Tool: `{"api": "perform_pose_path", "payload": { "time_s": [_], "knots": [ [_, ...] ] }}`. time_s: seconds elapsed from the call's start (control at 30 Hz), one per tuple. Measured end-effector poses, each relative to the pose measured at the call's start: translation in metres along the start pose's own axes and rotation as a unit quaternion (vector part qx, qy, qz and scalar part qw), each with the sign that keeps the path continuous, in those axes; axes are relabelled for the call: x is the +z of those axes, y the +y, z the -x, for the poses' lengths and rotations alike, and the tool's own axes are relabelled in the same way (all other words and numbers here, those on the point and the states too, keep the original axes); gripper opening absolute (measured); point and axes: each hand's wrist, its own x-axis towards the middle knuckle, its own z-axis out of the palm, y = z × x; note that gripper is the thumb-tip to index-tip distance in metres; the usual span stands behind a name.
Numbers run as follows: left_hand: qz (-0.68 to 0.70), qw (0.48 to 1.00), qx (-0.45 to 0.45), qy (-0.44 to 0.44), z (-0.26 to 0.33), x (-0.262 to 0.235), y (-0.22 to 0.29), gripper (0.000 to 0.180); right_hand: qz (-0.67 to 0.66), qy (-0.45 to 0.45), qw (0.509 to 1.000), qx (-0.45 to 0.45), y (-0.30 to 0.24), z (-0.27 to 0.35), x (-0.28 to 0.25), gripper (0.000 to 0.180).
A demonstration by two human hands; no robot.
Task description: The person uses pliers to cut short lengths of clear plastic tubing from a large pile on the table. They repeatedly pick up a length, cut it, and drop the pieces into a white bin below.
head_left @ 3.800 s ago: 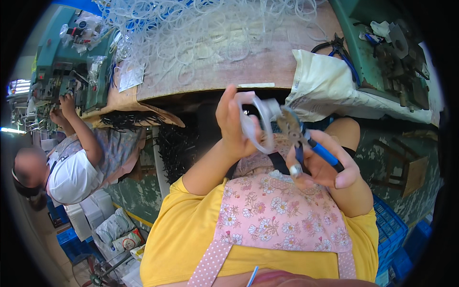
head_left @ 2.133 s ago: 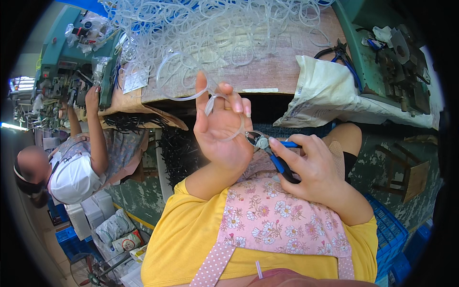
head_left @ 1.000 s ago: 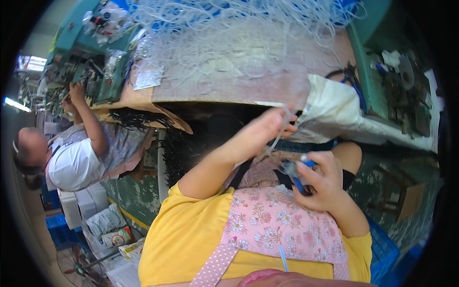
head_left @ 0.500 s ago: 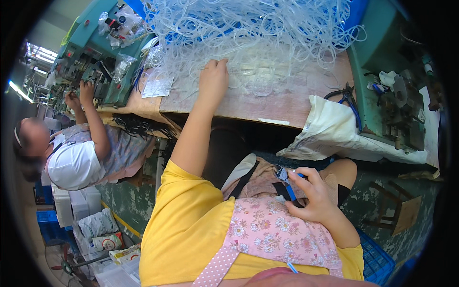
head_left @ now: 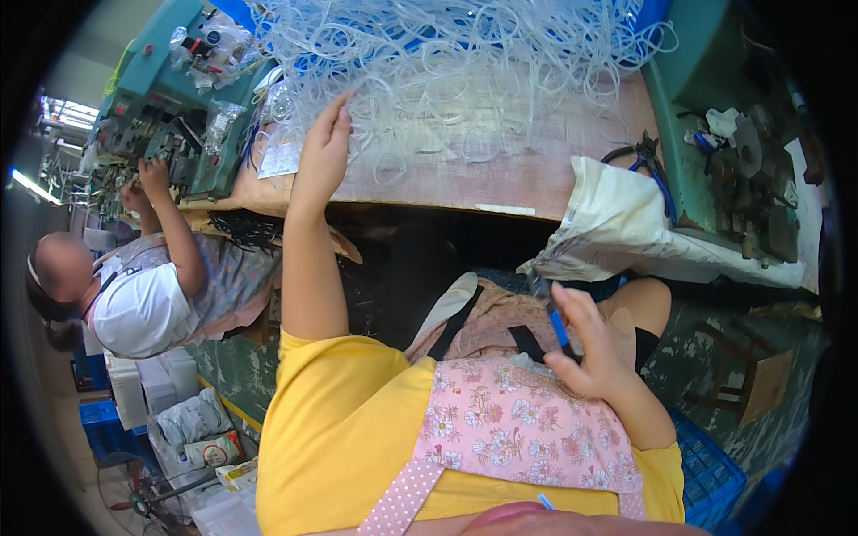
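My left hand (head_left: 325, 154) is at the left part of the worktable, its fingers stretched toward a loose heap of clear plastic tubing (head_left: 465, 62). No object shows in that hand, though its fingertips overlap the edge of the heap. A few loops of tubing lie on the wood to its right. Over my lap, my right hand (head_left: 593, 350) grips small blue-handled pliers (head_left: 559, 327), jaws pointing away from me. The jaws are blurred. Below them a small translucent piece (head_left: 529, 363) rests on my pink floral apron (head_left: 509, 420).
Another pair of pliers (head_left: 645, 166) lies by a white cloth sack (head_left: 617, 223) at the table's right edge. Green machines (head_left: 751, 179) flank the table. At left a co-worker (head_left: 143, 304) works at a machine. A wooden stool (head_left: 760, 380) and blue crate (head_left: 706, 469) stand right.
My left hand has swung left across the table, and its fingers have straightened. The pliers in my right hand have shifted slightly right and turned.
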Motion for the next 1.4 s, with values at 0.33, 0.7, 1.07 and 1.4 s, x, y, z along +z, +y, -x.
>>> {"api": "perform_pose_path", "payload": {
  "time_s": [0.33, 0.7, 1.07, 1.4],
  "knots": [
    [0.785, 0.603, -0.072, -0.12, 0.09, 0.108, 0.058, 0.098, 0.15, 0.033, 0.988, 0.011, -0.017, -0.017, 0.0, 0.074],
    [0.791, 0.604, -0.028, -0.094, 0.099, 0.11, 0.075, 0.1, 0.239, 0.018, 0.97, -0.036, -0.025, -0.019, 0.004, 0.071],
    [0.814, 0.574, -0.008, -0.091, 0.099, 0.112, 0.081, 0.101, 0.246, 0.007, 0.969, -0.022, -0.026, -0.017, 0.006, 0.075],
    [0.8, 0.599, 0.016, -0.033, 0.105, 0.111, 0.088, 0.095, 0.19, 0.008, 0.982, -0.017, -0.027, -0.017, 0.008, 0.074]
  ]
}}
